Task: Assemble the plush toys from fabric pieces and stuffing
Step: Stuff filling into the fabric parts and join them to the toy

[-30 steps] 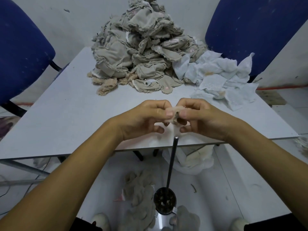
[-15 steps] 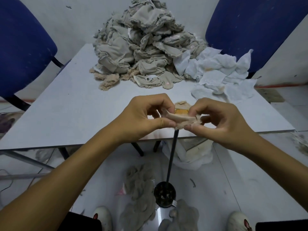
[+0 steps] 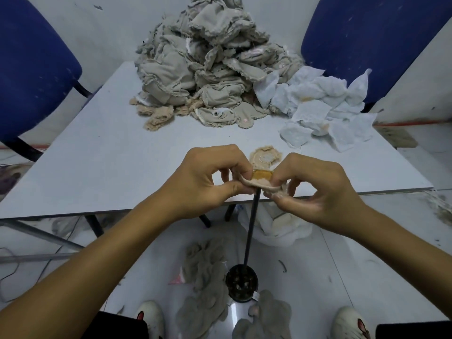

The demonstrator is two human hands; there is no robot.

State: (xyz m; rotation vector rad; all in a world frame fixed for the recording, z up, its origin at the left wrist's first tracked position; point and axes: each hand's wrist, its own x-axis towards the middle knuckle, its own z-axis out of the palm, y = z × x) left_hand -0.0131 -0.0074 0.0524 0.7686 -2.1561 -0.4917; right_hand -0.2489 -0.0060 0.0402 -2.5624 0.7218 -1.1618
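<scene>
A small tan fabric piece [image 3: 263,183] sits between both hands, just above the worktop [image 3: 102,152] edge. The left hand [image 3: 208,182] and right hand [image 3: 315,189] pinch it with curled fingers over a black rod [image 3: 250,231]. A fabric pile [image 3: 208,69] sits behind.

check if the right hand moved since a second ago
Yes. The right hand has drawn rightward, away from the black rod, spreading the small fabric piece that both hands pinch; the left hand stays left of the rod.
</scene>
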